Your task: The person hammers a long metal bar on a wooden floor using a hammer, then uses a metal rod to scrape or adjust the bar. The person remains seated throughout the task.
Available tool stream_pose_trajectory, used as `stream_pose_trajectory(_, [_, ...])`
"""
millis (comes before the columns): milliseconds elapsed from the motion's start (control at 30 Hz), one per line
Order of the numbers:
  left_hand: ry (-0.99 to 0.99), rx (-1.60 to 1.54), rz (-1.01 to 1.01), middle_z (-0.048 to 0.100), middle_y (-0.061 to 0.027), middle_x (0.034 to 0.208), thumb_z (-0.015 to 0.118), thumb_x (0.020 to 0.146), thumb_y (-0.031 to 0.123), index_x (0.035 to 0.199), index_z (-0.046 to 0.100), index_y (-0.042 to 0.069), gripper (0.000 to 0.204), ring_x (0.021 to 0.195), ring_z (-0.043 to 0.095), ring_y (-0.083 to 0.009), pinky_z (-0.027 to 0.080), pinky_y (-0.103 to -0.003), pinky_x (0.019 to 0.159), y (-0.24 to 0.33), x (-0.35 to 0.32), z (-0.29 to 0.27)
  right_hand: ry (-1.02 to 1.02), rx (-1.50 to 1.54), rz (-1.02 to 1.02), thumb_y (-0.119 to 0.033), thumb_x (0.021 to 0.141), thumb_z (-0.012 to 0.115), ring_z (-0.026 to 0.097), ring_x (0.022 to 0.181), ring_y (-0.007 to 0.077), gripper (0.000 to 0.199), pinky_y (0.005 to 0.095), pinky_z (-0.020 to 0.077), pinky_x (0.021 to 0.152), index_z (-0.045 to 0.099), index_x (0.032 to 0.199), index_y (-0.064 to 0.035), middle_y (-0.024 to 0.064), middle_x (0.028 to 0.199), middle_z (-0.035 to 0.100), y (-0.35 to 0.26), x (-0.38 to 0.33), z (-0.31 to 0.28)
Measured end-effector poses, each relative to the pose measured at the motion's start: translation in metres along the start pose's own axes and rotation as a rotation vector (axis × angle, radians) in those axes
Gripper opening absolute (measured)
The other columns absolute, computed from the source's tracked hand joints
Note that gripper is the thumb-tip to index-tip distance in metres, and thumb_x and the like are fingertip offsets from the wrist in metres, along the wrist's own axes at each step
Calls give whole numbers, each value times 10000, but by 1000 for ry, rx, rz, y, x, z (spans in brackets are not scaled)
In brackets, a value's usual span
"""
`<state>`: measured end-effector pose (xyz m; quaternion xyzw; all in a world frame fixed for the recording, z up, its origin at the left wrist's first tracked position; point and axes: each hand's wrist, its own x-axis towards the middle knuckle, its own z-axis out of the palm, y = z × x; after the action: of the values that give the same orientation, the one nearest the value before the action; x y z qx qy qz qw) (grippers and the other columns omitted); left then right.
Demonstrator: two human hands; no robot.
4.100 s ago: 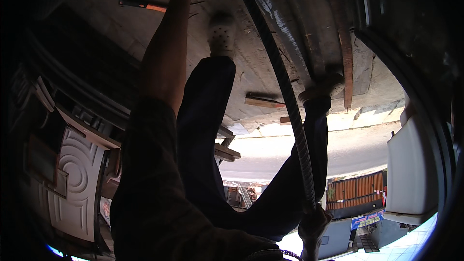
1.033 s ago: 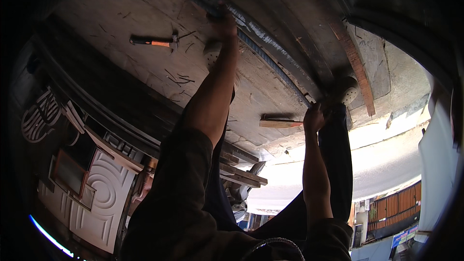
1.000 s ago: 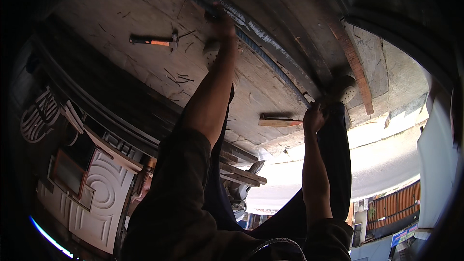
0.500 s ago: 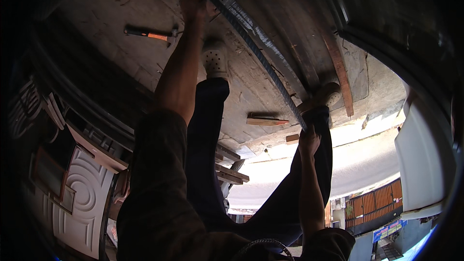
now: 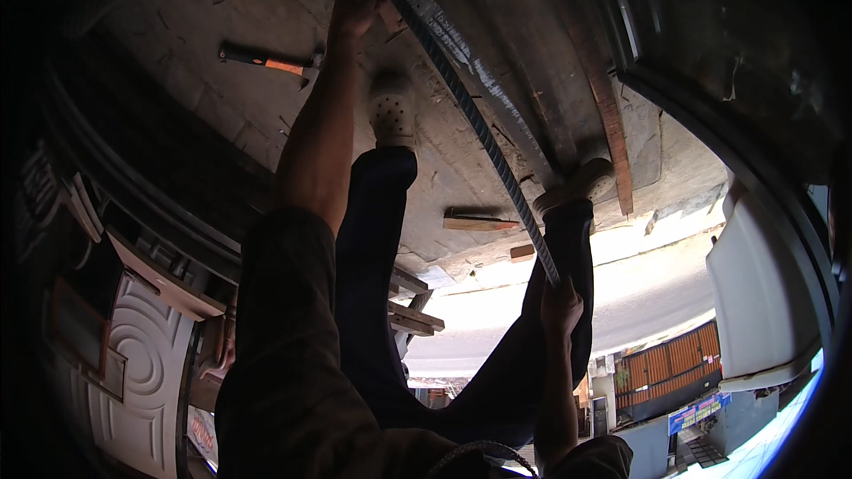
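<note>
Gripping the lower end of one ribbed bar (image 5: 486,137), your right hand (image 5: 561,306) has its fingers curled around it, low and close. Your left hand (image 5: 355,11) reaches far forward beside the bar's upper end; its grip cannot be told. The bar slants between two shoes (image 5: 392,115). Bare floor (image 5: 444,168) separates it from one hammer (image 5: 284,65), left.

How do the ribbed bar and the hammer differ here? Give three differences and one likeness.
The ribbed bar is long and slender; the hammer is much shorter. The bar is dark grey with ridges, while the hammer has an orange and black handle. The right hand grips the bar, whereas the hammer lies on the floor. Both have dark parts.
</note>
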<state>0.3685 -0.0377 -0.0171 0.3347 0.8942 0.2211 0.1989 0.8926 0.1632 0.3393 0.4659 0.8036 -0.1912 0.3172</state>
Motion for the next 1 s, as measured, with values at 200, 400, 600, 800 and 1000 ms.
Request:
stream_pose_trajectory(200, [162,-1191,-614,588,-45,783,496,971,362,882,593,9,376,710,588,-148,498,-308,692,49,9,5,-102,187,-26,-208,875,639,639,656,376,217,436,457,530,567,853,-4,204,691,607,-11,10,12])
stream_pose_trajectory(400, [135,-800,-558,603,-45,848,508,969,380,1026,598,4,391,731,587,-137,480,-285,653,-6,-7,18,-211,248,-22,-176,889,620,633,645,361,195,416,444,525,556,870,7,198,701,605,-12,1,32])
stream_pose_trajectory(600, [477,-1349,-1002,554,-51,882,542,943,302,1134,540,19,341,818,555,-147,455,-301,728,56,-92,-14,-183,245,43,-165,887,623,640,651,378,183,411,454,526,554,860,2,192,677,607,-17,1,1])
stream_pose_trajectory(800, [426,-1201,-1003,554,-31,861,592,907,201,1092,568,21,260,824,554,-129,470,-278,715,16,-165,20,-168,190,79,-184,891,628,662,666,350,199,401,460,531,563,855,1,197,683,615,-25,9,-21])
stream_pose_trajectory(1000, [488,-572,-1286,528,-202,1013,653,840,146,1135,408,-108,461,850,601,-258,507,-331,611,43,-165,44,-256,185,112,-203,907,612,656,636,293,204,387,462,544,581,910,-1,183,694,622,-24,6,-29])
